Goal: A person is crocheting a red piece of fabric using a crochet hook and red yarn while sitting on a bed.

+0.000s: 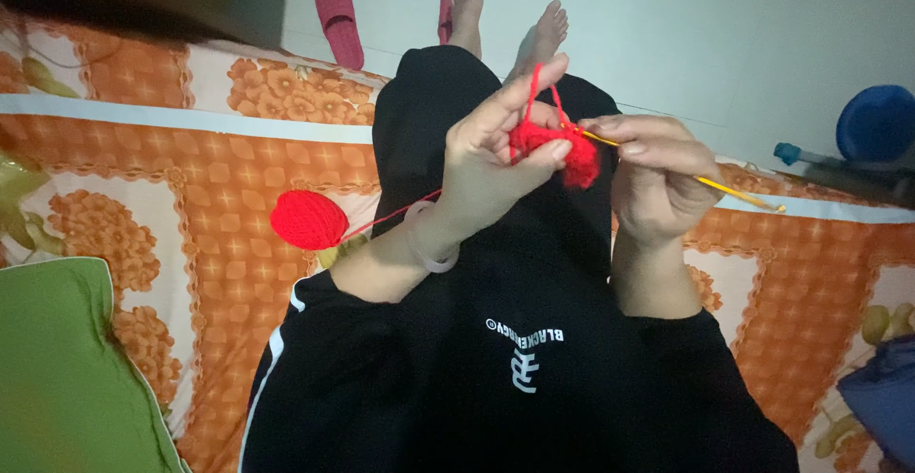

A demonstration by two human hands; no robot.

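Observation:
My left hand (pixel 491 163) pinches a small red crocheted piece (pixel 558 149) between thumb and fingers, with red yarn looped over the raised forefinger. My right hand (pixel 653 173) grips a thin yellow crochet hook (pixel 734 194) whose tip goes into the red piece. A strand of red yarn runs left from my hands to a red yarn ball (pixel 308 218) lying on the bedsheet beside my lap. A pale bangle sits on my left wrist.
I sit on a bed with an orange floral sheet (pixel 172 196), black trousers over my legs and bare feet on a pale floor. A green pillow (pixel 67 368) lies lower left, pink slippers (pixel 339 20) on the floor, a blue round object (pixel 875 122) at right.

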